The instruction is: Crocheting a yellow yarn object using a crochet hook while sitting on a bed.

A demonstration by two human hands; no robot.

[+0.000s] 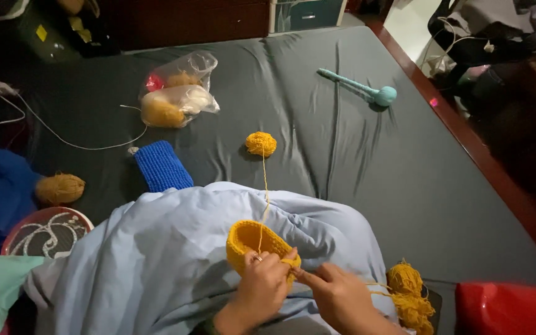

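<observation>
My left hand point(262, 288) grips the near edge of a small yellow crocheted cup-shaped piece point(250, 241) that rests on a light blue blanket point(156, 248) over my lap. My right hand point(340, 299) is pinched at the same edge, fingers closed on the yarn or a hook too small to make out. A yellow strand runs from the piece up to a small yellow yarn ball point(261, 143) on the dark grey mattress point(355, 161).
A blue crocheted piece point(161, 165), a tan yarn ball point(60, 188), a plastic bag of yarn point(178, 93), a teal stick-like tool point(361, 89), loose yellow yarn point(409, 291), a red object point(510, 308), a white cable point(63, 139) and a round basket point(48, 232) lie around.
</observation>
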